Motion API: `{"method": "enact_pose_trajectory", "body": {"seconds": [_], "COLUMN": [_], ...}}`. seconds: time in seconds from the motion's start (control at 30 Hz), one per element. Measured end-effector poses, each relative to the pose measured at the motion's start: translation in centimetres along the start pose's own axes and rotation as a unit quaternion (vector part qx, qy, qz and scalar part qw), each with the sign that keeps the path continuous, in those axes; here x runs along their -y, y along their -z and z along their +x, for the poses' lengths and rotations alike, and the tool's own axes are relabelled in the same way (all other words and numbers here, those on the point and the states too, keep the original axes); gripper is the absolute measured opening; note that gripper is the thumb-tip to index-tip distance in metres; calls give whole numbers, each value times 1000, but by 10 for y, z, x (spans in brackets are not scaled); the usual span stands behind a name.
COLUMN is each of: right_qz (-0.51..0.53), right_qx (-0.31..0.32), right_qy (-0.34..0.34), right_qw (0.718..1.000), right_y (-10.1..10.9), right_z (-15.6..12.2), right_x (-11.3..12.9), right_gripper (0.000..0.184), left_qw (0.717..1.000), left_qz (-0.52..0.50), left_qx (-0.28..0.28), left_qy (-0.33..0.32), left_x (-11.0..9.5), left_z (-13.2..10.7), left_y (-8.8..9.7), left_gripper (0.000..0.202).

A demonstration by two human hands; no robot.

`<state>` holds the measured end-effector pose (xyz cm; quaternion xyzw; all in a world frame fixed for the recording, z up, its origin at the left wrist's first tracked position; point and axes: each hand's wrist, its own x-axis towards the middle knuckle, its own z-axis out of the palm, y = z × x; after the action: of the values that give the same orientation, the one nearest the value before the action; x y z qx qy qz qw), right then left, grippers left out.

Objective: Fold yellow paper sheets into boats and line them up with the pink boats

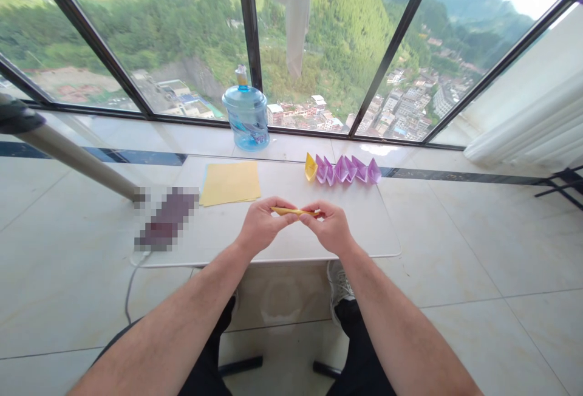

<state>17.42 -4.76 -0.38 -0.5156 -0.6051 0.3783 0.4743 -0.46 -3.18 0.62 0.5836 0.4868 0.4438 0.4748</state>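
Both my hands hold a folded yellow paper piece flat between them, above the small white table. My left hand pinches its left end, and my right hand pinches its right end. Fingers of both hands are closed on the paper. A stack of yellow paper sheets lies on the table to the left. At the table's far edge stands a row of folded paper boats: one yellow boat and several purple boats.
A blue water jug stands on the sill by the large window. A blurred dark object lies on the table's left part, with a cable hanging off. A grey pole slants in from the left. White curtains hang at right.
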Motion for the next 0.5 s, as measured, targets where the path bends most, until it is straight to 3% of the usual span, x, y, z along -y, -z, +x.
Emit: {"method": "enact_pose_trajectory", "body": {"seconds": [0.17, 0.5], "right_qz": [9, 22], "right_qx": [-14, -33], "right_qy": [14, 5], "right_qw": [1000, 999], "right_y": [-5, -6], "right_z": [-1, -3], "right_x": [-2, 4], "right_gripper": [14, 12], "left_qw": [999, 982], "left_qz": [-10, -171], "left_qx": [-17, -1], "left_qy": [31, 83], "left_x": [-1, -1], "left_z": [-1, -2], "left_y": [-3, -8], "left_gripper": [25, 28]}}
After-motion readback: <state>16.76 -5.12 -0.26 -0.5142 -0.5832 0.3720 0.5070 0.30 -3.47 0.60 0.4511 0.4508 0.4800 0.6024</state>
